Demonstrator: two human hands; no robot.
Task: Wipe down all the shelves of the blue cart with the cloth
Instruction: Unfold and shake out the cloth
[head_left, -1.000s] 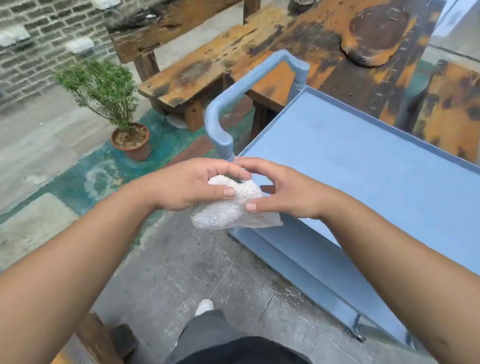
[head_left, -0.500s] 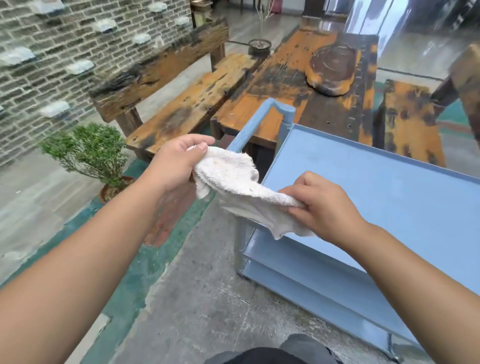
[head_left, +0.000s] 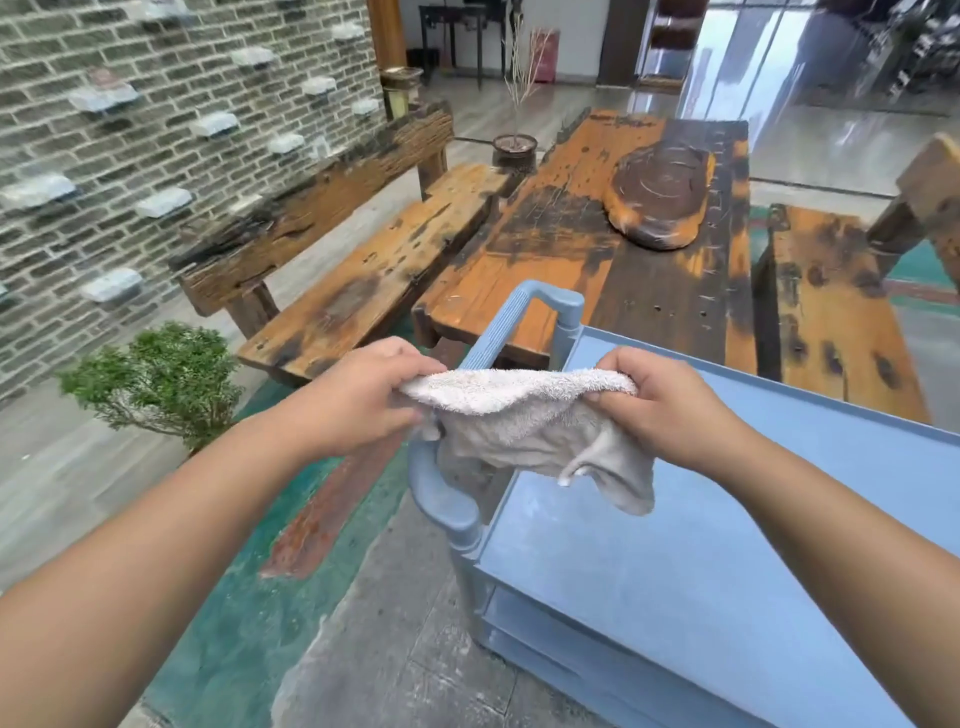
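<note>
1. my left hand (head_left: 358, 397) is raised in front of me, arm reaching forward, fingers and thumb pinching the left edge of the white terry cloth (head_left: 524, 415).
2. my right hand (head_left: 667, 402) mirrors it, fingers curled round the cloth's right edge.
3. the cloth is stretched between both hands in the air, its lower part hanging over the handle end of the blue plastic cart (head_left: 727, 545), clear of the top shelf.
4. a worn orange wooden desk (head_left: 597, 249) stands just behind the cart.
5. i can read no writing or labels.

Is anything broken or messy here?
Nothing looks broken or spilled. The wooden table and bench have dark worn patches, and the cloth looks a bit grubby. The blue cart stands level.
</note>
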